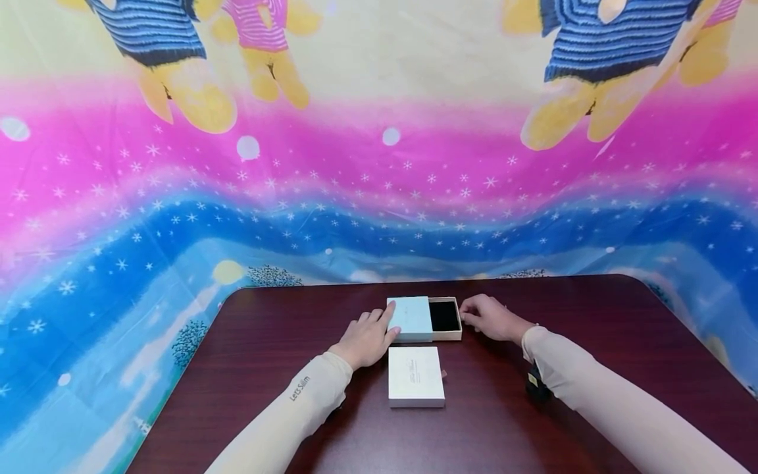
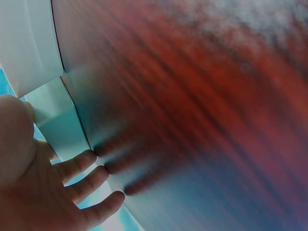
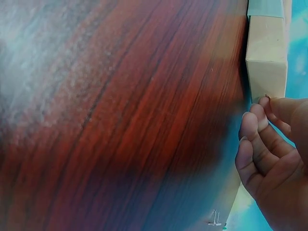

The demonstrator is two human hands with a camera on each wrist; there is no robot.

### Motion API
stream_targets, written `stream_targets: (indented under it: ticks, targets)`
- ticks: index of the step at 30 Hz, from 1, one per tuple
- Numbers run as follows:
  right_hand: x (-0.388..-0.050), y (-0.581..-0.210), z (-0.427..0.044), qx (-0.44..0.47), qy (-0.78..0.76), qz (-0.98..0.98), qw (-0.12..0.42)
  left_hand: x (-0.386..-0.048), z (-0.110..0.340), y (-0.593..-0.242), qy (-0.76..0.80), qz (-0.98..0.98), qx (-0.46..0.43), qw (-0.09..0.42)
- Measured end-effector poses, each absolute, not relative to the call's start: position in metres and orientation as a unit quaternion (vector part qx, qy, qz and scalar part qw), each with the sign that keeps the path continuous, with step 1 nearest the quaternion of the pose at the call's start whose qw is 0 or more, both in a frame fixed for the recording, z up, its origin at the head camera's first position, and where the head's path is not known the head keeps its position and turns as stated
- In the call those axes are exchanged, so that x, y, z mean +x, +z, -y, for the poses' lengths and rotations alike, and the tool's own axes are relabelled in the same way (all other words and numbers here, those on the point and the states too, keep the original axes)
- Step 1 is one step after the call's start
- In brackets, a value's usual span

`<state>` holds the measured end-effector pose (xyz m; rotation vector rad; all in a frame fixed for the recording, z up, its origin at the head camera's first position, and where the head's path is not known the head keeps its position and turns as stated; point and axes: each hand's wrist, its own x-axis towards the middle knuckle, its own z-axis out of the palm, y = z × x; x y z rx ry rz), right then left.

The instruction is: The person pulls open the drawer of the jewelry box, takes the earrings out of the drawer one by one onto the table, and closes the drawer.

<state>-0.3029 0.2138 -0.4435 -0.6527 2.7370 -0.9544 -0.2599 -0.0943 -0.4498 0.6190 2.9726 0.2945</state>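
Observation:
A light blue drawer box (image 1: 410,319) lies flat near the back of the table, its cream inner tray (image 1: 445,336) slid partway out to the right. Black padding (image 1: 444,316) shows inside the tray. My left hand (image 1: 370,336) holds the sleeve's left end with thumb and index finger; its other fingers (image 2: 89,185) are spread and reach down to the table. At the tray's right end, my right hand (image 1: 488,317) pinches a small pull tab (image 3: 267,96), mostly hidden by the fingertips. A closed white box (image 1: 416,375) with a brownish tab lies in front of the blue one.
The dark red-brown wooden table (image 1: 497,421) has rounded back corners. Behind it hangs a colourful printed cloth (image 1: 379,171) with snowflakes and bears. A black wrist device (image 1: 535,382) sits under the right sleeve.

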Motion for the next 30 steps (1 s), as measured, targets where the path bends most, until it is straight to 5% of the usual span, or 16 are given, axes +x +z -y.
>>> stream_targets:
  ticks: [30]
  targets:
    - [-0.3051,-0.4455,-0.2057,-0.238,-0.331,-0.909,0.079,-0.2606,0.0951,-0.4509,0.102,-0.973,0.203,0.046]
